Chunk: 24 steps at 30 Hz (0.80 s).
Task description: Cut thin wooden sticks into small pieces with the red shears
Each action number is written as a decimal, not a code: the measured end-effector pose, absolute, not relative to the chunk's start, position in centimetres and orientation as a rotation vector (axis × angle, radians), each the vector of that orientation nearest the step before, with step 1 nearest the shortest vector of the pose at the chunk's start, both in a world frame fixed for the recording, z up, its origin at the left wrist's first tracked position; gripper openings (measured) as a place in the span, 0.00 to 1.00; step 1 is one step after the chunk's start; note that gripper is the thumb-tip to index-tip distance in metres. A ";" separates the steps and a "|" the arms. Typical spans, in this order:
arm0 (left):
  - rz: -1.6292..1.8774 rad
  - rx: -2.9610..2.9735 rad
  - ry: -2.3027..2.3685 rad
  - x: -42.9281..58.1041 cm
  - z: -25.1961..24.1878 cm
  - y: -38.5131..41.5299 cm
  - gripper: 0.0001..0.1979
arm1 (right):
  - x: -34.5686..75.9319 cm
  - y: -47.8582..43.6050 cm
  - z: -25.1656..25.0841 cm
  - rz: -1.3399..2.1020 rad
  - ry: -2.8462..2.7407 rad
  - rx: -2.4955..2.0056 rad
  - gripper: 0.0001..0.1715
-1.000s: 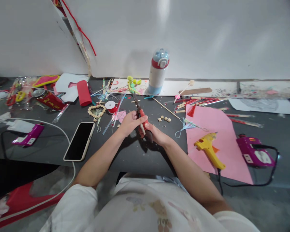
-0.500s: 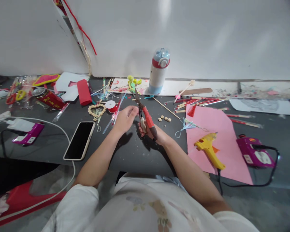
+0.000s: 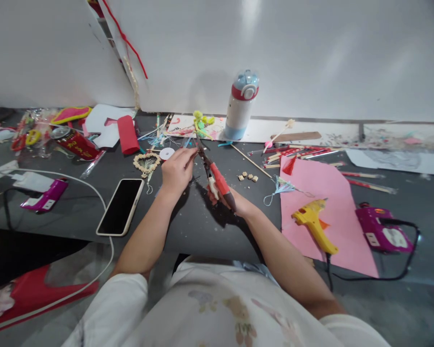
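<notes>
My right hand (image 3: 235, 201) grips a pair of pruning shears (image 3: 221, 181) with a red handle and dark metal blades that point away from me. Beside the blades, my left hand (image 3: 178, 169) has its thumb and fingers pinched together; what lies between them is too small to make out. The left hand partly covers a white-topped spool of red ribbon (image 3: 167, 153). Left of it lies a heart-shaped wreath of small pale pieces (image 3: 146, 165). Small pale wooden bits (image 3: 248, 177) sit on the dark table right of the shears.
A bottle (image 3: 241, 108) stands at the back. On the right, a yellow glue gun (image 3: 314, 224) rests on pink sheet (image 3: 332, 193) near a purple power box (image 3: 383, 229). A phone (image 3: 120, 207), its white cable, a red can (image 3: 75, 143) and craft scraps lie left.
My left hand has moved slightly left, its fingers drawn together beside the blades, and covers more of the ribbon spool. My right hand keeps hold of the shears. The view has shifted slightly.
</notes>
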<state>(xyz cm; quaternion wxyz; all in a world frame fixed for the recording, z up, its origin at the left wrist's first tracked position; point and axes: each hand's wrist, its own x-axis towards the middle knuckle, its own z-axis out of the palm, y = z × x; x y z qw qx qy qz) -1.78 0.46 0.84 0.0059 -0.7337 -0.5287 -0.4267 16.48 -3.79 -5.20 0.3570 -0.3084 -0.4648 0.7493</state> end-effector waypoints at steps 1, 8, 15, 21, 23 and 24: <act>-1.338 -2.301 -1.648 -1.9 0.8 0.5 0.12 | 16.5 -3.8 -5.2 1.925 -1.207 -0.787 0.23; -1.325 -2.298 -1.581 -2.2 0.2 0.4 0.14 | 16.8 -4.0 -5.8 1.829 -1.309 -0.695 0.23; -1.452 -2.281 -1.630 -1.7 0.5 0.1 0.14 | 16.3 -3.8 -6.4 1.900 -1.232 -0.777 0.24; -1.527 -2.212 -1.576 -1.5 0.6 0.4 0.13 | 16.1 -3.5 -7.2 1.926 -1.139 -0.791 0.24; -1.532 -2.204 -1.569 -1.4 0.5 0.4 0.12 | 16.0 -3.4 -7.2 1.930 -1.135 -0.798 0.24; -1.535 -2.203 -1.570 -1.4 0.5 0.4 0.12 | 16.0 -3.4 -7.2 1.934 -1.137 -0.798 0.24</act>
